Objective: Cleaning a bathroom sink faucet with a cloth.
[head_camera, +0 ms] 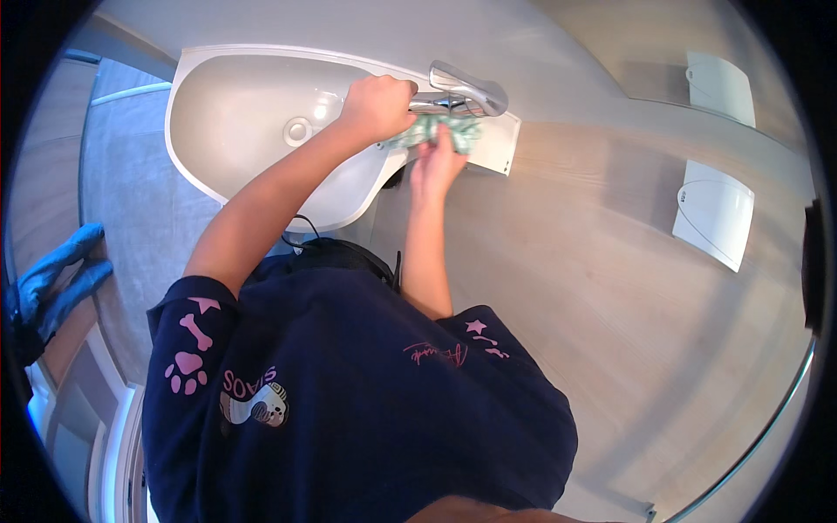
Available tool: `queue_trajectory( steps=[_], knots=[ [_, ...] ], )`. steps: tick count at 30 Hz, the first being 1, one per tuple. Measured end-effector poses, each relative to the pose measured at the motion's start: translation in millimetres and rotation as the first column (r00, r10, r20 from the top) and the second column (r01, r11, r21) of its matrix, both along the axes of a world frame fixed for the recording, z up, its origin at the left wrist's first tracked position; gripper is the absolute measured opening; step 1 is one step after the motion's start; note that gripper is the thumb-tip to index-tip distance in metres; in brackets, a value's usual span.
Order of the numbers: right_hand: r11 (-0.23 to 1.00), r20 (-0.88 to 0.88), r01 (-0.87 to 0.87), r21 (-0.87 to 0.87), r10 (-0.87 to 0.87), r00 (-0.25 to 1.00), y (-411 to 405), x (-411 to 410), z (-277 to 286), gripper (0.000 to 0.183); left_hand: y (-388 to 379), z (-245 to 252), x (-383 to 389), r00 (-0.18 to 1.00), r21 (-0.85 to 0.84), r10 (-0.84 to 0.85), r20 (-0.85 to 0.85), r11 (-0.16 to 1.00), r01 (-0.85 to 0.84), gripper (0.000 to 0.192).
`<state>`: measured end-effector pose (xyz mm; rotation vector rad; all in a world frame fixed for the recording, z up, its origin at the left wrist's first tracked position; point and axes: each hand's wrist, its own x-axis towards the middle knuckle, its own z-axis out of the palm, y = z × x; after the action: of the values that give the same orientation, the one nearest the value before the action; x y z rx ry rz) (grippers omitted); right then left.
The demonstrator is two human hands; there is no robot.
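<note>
My left hand [379,108] is closed around the outer end of the spout of a chrome single-lever faucet [465,91]. Just below the spout, a green and white patterned cloth [425,129] lies bunched along the sink's ledge. My right hand [437,163] grips this cloth from the near side, its thumb on top. The fingers beneath the cloth are hidden. The faucet stands at the right end of a white washbasin [216,111], whose round drain [297,131] shows left of my left forearm.
A white wall-mounted dispenser [715,214] is at the right, reflected in a mirror [654,59] above it. A black bag or pouch [343,258] with a cord sits at my waist, against the basin's near edge. A glass edge [752,435] runs along the lower right.
</note>
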<state>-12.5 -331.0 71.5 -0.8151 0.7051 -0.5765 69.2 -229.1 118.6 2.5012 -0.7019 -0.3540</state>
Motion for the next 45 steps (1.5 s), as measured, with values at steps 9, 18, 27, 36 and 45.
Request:
queue_trajectory(
  steps=[9, 18, 27, 36, 45],
  knots=[
    [0.996, -0.059, 0.055, 0.065, -0.051, 0.997, 4.5, 4.9, -23.2, 0.025, -4.1, 0.1, -1.6, 1.0, -0.015, 0.003, 0.008, 1.0, -0.003, 0.03],
    [0.999, -0.064, 0.051, 0.007, -0.05, 0.997, -3.9, 3.5, -24.9, 0.026, -3.0, -0.6, -3.1, 1.0, -0.04, -0.001, 0.022, 0.999, 0.002, 0.03],
    [0.962, 0.033, -0.019, -0.272, 0.029, 0.999, -12.3, -2.5, 11.7, 0.046, -3.8, 0.3, -1.3, 0.999, -0.01, 0.015, 0.048, 1.0, -0.014, 0.031],
    [0.986, 0.026, 0.002, -0.169, 0.003, 1.0, -6.1, -4.1, 12.3, 0.041, -4.2, -0.6, -0.7, 1.0, 0.015, 0.023, 0.002, 1.0, -0.023, 0.035],
    [0.996, -0.067, -0.094, 0.004, 0.094, 0.993, -11.0, -1.5, -26.4, 0.043, -4.0, -2.9, 0.5, 0.999, -0.02, 0.018, 0.026, 1.0, -0.018, 0.034]
  ],
)
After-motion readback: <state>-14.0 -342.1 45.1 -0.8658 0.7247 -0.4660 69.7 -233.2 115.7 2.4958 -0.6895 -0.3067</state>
